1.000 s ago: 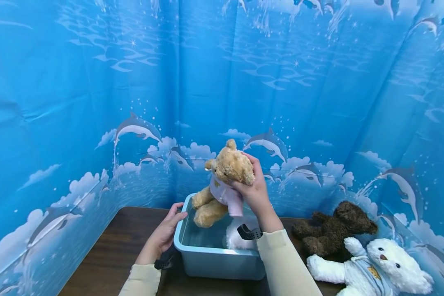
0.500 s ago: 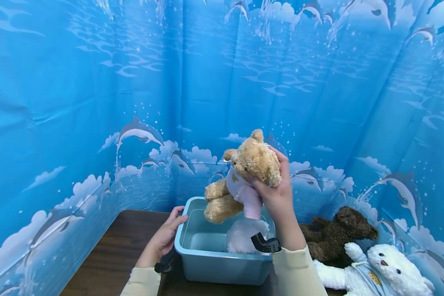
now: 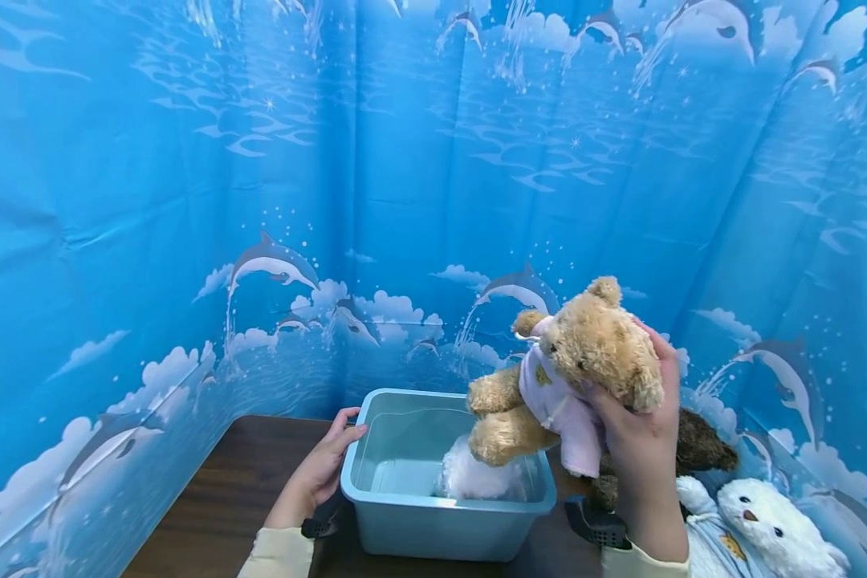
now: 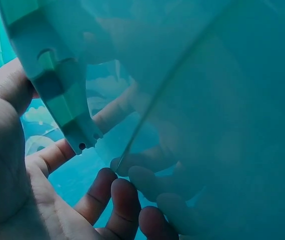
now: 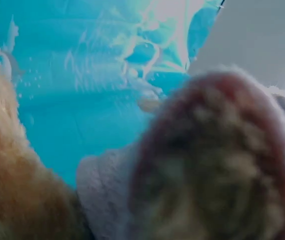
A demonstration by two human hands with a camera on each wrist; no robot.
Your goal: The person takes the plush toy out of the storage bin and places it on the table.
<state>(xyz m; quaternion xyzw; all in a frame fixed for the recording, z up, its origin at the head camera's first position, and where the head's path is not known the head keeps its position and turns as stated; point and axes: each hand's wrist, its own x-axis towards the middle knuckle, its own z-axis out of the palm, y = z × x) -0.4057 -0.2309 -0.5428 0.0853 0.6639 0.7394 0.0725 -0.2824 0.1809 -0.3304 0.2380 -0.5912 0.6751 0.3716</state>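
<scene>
My right hand (image 3: 646,441) grips a tan teddy bear (image 3: 596,341) in a pale pink top around its neck and the back of its head. The bear tilts, legs pointing left over the right end of a light-blue plastic bin (image 3: 441,530). Inside that bin lies a white fluffy thing (image 3: 470,474), partly in shadow. My left hand (image 3: 318,466) holds the bin's left rim, thumb over the edge. In the left wrist view, fingertips (image 4: 125,197) curl below the rim against the bin's wall. Blurred tan fur (image 5: 12,170) and a pink sleeve (image 5: 100,185) fill the right wrist view.
At the right, a white teddy bear (image 3: 776,518) in a light-blue top lies beside a dark brown plush (image 3: 704,445), mostly hidden behind my right arm. A dark wooden table (image 3: 195,514) is beneath. A blue dolphin-print curtain (image 3: 405,201) hangs close behind.
My right hand has carried the tan bear from over the middle of the bin to the right, toward the other bears. My left hand has stayed on the rim.
</scene>
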